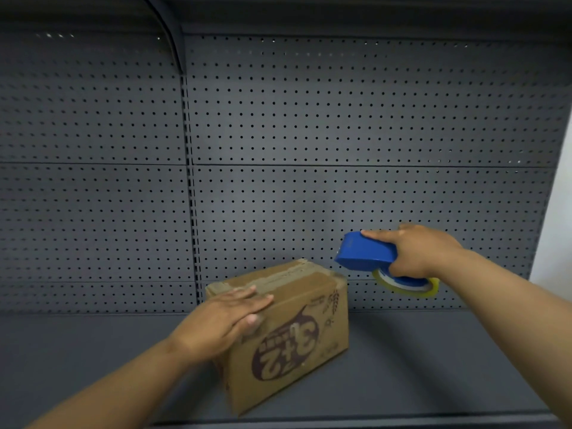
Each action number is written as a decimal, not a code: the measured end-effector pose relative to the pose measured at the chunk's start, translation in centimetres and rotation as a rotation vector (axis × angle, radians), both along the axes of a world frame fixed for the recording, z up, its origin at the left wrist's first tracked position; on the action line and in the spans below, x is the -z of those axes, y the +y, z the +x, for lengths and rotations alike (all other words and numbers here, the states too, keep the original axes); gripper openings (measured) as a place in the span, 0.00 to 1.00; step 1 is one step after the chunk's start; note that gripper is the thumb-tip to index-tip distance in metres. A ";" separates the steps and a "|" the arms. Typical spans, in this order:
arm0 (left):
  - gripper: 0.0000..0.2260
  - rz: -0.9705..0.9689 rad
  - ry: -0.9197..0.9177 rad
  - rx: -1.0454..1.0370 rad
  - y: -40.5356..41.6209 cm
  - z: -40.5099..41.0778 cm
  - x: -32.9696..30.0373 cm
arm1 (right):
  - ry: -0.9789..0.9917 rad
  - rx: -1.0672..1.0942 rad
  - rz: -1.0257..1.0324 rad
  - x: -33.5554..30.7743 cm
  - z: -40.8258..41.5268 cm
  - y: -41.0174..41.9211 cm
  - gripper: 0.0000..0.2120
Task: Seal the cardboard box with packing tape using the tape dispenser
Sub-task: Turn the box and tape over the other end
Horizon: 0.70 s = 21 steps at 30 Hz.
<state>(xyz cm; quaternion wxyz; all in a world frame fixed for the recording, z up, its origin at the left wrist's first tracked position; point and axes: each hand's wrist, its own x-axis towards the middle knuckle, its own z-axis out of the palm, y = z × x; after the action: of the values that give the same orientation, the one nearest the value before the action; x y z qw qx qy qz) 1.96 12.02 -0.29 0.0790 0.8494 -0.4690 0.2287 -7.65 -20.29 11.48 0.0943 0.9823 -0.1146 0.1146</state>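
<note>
A brown cardboard box with a dark printed logo stands on the grey shelf, its top flaps folded down. My left hand lies flat on the box's near top edge, fingers spread over the corner. My right hand grips a blue tape dispenser in the air, to the right of the box and slightly above its top. A roll of clear yellowish tape hangs under the dispenser. The dispenser's front end points left toward the box and does not touch it.
The dark grey shelf carries the box, with its front edge running along the bottom of the view. A perforated grey back panel rises behind it. A white wall shows at the far right.
</note>
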 end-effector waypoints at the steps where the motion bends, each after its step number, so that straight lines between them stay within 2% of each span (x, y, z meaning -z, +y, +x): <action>1: 0.22 0.043 0.041 -0.029 1.1 0.7 -0.2 | 0.000 0.005 0.002 0.0 0.2 0.1 0.34; 5: 0.20 0.222 0.000 -0.125 5.1 4.0 -0.5 | -0.002 0.009 0.007 0.3 1.3 0.8 0.34; 9: 0.21 0.263 0.106 -0.237 7.7 6.4 -1.6 | -0.009 0.004 0.001 0.1 2.5 1.9 0.34; 10: 0.25 0.279 0.153 -0.231 8.0 7.0 -2.0 | -0.014 0.000 -0.001 0.0 2.8 2.1 0.34; 11: 0.31 0.269 0.113 -0.203 8.3 7.9 -2.0 | -0.019 -0.003 -0.002 -0.1 3.1 2.4 0.34; 13: 0.43 0.275 0.143 -0.242 7.8 8.6 -2.0 | -0.033 -0.012 0.001 -0.2 3.7 2.9 0.34; 14: 0.46 0.264 0.175 -0.283 7.1 8.5 -2.1 | -0.042 -0.018 0.004 -0.2 4.1 3.2 0.34; 15: 0.46 0.218 0.219 -0.324 6.2 8.4 -2.0 | -0.050 -0.026 0.007 -0.2 4.4 3.4 0.34; 18: 0.34 0.112 0.404 -0.431 3.2 7.9 -2.0 | -0.051 -0.034 0.022 -0.1 5.2 3.9 0.34; 21: 0.31 0.048 0.610 -0.463 1.3 8.5 -2.3 | -0.050 -0.038 0.023 0.2 6.0 4.6 0.34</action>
<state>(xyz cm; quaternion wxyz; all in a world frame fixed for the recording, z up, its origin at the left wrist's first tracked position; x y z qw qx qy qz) 10.48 13.34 2.01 0.1412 0.9635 -0.2249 -0.0340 -1.69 -15.72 11.28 0.0780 0.9821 -0.0997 0.1394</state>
